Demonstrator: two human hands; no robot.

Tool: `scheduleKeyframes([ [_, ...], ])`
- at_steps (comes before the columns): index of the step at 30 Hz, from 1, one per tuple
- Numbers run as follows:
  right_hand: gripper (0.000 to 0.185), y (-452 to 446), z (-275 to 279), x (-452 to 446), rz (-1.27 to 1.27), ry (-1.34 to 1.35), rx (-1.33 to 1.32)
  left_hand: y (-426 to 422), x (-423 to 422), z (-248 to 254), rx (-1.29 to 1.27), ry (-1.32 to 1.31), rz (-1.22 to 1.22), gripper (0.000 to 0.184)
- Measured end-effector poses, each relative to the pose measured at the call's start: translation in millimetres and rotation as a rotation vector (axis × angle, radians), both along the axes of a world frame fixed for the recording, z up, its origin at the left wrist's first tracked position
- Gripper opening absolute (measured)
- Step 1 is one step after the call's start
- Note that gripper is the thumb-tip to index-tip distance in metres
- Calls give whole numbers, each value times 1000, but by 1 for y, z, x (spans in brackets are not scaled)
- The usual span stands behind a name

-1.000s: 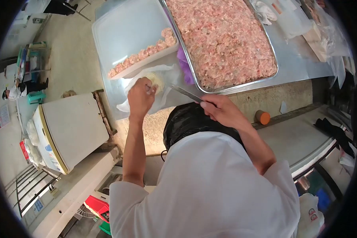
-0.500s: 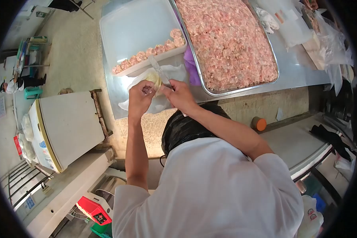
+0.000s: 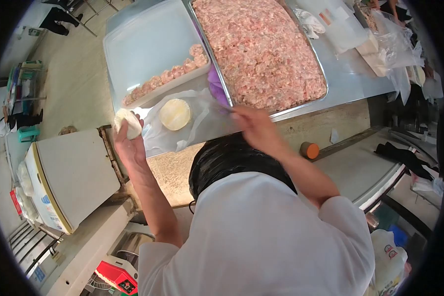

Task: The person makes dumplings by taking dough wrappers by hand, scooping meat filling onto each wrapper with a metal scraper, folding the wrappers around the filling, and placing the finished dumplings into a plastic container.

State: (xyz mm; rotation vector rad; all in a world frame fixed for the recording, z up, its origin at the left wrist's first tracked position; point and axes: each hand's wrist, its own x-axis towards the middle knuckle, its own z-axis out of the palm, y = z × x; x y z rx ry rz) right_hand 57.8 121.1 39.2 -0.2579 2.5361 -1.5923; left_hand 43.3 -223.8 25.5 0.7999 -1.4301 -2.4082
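Wrapper (image 3: 132,123) sat pinched in the left hand (image 3: 130,147), beside the pale stack (image 3: 175,114); the blurred right hand (image 3: 255,127) gripped a spatula (image 3: 224,107) near the meat (image 3: 259,54), red print on a bag (image 3: 383,269) too small to read

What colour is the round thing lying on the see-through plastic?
Pale, creamy yellow. The round thing shows best in the head view.

Left hand (image 3: 128,143) curled upward, right hand (image 3: 256,129) blurred, hands well apart

And the right grip (image 3: 256,127) is smeared by motion blur, the floor (image 3: 170,172) brightly lit, edges bowed into black!
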Motion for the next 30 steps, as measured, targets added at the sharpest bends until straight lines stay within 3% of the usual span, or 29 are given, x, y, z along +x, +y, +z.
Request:
scheduleKeyframes([
  [1,20,30,12,4,-63,205,166,1,2,-1,-40,-46,-18,39],
  [2,21,69,-3,6,-85,233,355,7,4,-4,39,-27,-71,38],
  [4,18,97,57,-1,-98,27,809,29,9,-10,195,10,-174,37],
  [7,14,108,62,-8,72,11,980,72,11,-35,210,-42,-287,42],
  [13,12,100,59,-11,178,49,964,128,19,-35,312,-142,-376,47],
  [19,12,163,101,-20,152,2,1259,129,29,-37,312,-134,-404,41],
  [23,13,172,88,-10,210,-67,1310,126,31,-50,232,-206,-388,41],
  [27,11,156,80,3,149,-57,1162,123,38,-46,320,-176,-487,43],
  [30,11,152,75,6,150,-25,1080,138,37,-40,368,-64,-402,44],
])
